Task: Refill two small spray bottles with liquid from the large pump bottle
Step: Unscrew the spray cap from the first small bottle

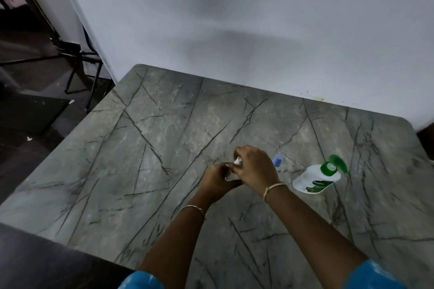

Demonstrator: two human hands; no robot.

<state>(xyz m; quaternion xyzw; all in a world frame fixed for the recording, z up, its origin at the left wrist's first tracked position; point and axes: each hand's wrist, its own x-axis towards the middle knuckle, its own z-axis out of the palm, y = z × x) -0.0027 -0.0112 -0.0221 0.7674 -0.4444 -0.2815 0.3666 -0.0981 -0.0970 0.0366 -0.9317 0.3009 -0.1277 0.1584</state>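
Over the grey table (pixel 164 148), left hand (pixel 217 179) and right hand (pixel 254 166) meet, fingers curled round a white bottle (pixel 238 161), with a blue-capped bottle (pixel 278 161) and the pump bottle (pixel 314 179) near on the right.

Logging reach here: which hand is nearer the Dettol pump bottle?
Right. The right hand is left of the Dettol pump bottle, not touching; the left hand is farther left.

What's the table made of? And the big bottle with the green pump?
Table: probably marble or a marble-look laminate, grey with dark veins, dull sheen. Pump bottle: likely plastic, smooth white body, green pump top, printed label.
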